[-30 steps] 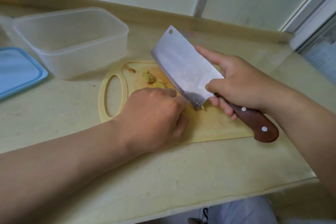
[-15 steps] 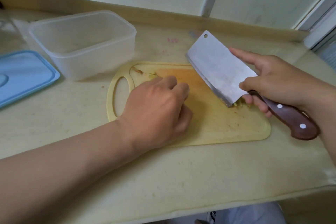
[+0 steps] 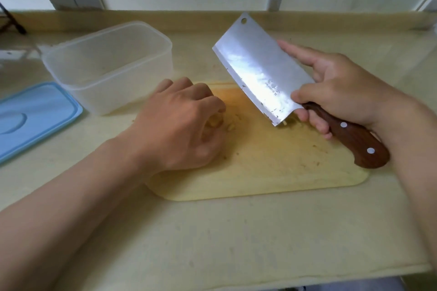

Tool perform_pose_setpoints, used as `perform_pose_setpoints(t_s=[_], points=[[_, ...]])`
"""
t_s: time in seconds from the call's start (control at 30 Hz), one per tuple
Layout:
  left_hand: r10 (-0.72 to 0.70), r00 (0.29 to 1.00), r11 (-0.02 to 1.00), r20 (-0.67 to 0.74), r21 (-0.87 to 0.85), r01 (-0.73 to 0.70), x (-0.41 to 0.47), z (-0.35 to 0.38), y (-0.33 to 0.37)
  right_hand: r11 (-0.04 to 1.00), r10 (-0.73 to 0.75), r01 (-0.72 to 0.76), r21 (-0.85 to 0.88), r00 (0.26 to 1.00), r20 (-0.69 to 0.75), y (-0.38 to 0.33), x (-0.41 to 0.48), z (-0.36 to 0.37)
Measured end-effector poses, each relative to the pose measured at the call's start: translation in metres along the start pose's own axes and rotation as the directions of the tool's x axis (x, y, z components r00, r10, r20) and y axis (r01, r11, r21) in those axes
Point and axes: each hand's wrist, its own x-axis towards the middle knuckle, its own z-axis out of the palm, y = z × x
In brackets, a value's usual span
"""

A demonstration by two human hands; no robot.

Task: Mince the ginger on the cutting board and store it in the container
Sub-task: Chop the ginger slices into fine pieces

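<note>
We see the left fingers (image 3: 203, 92) curled tight, knuckles up, tips tucked down onto a small heap of ginger (image 3: 214, 123) on the cutting board (image 3: 272, 172), holding the pieces in a claw. More pale bits lie just right of the fingertips. The left hand (image 3: 179, 125) sits over the board's left part, with the forearm running to the near left.

The right fingers (image 3: 318, 125) wrap the brown handle of the cleaver (image 3: 260, 71). The thumb presses the near flat of the blade and the index finger lies straight along its far side. The right hand (image 3: 343, 92) holds the blade tilted, tip raised toward the far wall and heel corner low over a few ginger scraps. We cannot tell if it touches the board. Specks stick near the edge.

At far left, near the board, stands the clear container (image 3: 108, 64), uncovered. A blue lid (image 3: 35, 116) lies flat on the counter (image 3: 236, 243), just left of it.
</note>
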Motion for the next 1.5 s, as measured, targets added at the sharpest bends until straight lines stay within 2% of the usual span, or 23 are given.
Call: perform_pose_setpoints(t_s=[0.1,0.27,0.5,0.7,0.77,0.83,0.93,1.0,1.13,1.33,1.5], points=[[0.006,1.0,1.0,0.005,0.014,-0.006,0.0,0.001,0.002,1.0,0.003,-0.003,-0.008,1.0,-0.007,0.002,-0.002,0.0],[0.015,0.997,0.999,-0.082,-0.048,-0.019,0.0,0.007,-0.002,0.999,-0.012,0.011,-0.031,1.0,-0.015,0.0,-0.005,-0.001],[-0.037,0.952,0.966,-0.303,-0.256,-0.044,0.0,0.008,0.002,0.999,-0.015,0.013,-0.052,0.999,-0.039,0.004,-0.004,-0.003],[-0.1,0.937,0.89,-0.335,-0.451,-0.067,0.002,0.01,0.017,0.996,0.009,-0.014,-0.087,0.998,-0.058,0.008,-0.003,-0.007],[-0.073,0.94,0.872,-0.334,-0.479,-0.102,0.003,0.011,0.03,0.996,0.005,-0.011,-0.086,0.998,-0.063,0.008,-0.004,-0.009],[0.021,0.949,0.887,-0.314,-0.432,-0.163,0.004,0.012,0.043,0.996,-0.003,-0.002,-0.087,0.998,-0.066,0.01,-0.005,-0.011],[0.194,0.96,0.891,-0.204,-0.372,-0.259,0.006,0.015,0.052,0.996,-0.013,0.006,-0.092,0.997,-0.072,0.012,-0.006,-0.015],[0.26,0.954,0.901,-0.15,-0.316,-0.296,0.006,0.014,0.05,0.995,-0.019,0.012,-0.098,0.997,-0.075,0.012,-0.008,-0.017],[0.253,0.957,0.925,-0.145,-0.253,-0.283,-0.001,0.007,0.04,0.994,-0.029,0.02,-0.111,0.996,-0.08,0.011,-0.011,-0.019],[0.237,0.963,0.926,-0.126,-0.271,-0.263,0.0,0.012,0.045,0.991,-0.008,0.001,-0.137,0.999,-0.052,0.008,-0.014,-0.017],[0.199,0.964,0.953,-0.176,-0.194,-0.232,0.018,0.025,0.055,0.971,0.003,-0.018,-0.24,0.998,-0.061,0.007,-0.016,-0.014]])
